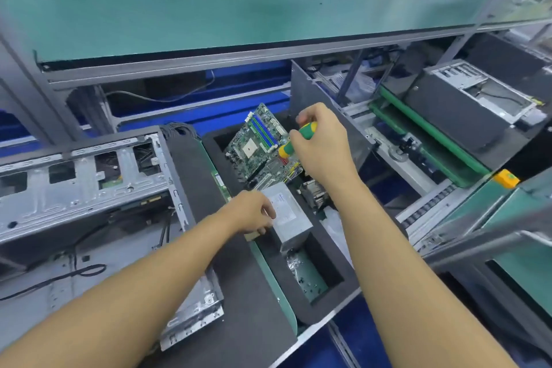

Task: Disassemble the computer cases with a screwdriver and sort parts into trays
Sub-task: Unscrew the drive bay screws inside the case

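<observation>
Beside right hand [324, 148] gripping screwdriver [305, 131]: tilted motherboard [254, 143].

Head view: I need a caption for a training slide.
Left hand holds a power supply in the tray; right hand grips a screwdriver beside the motherboard.

The right hand [322, 143] grips a green-yellow screwdriver [294, 139] just beside the motherboard [257, 140]; the left hand [254, 212] holds the power supply [288, 215] below it.
</observation>
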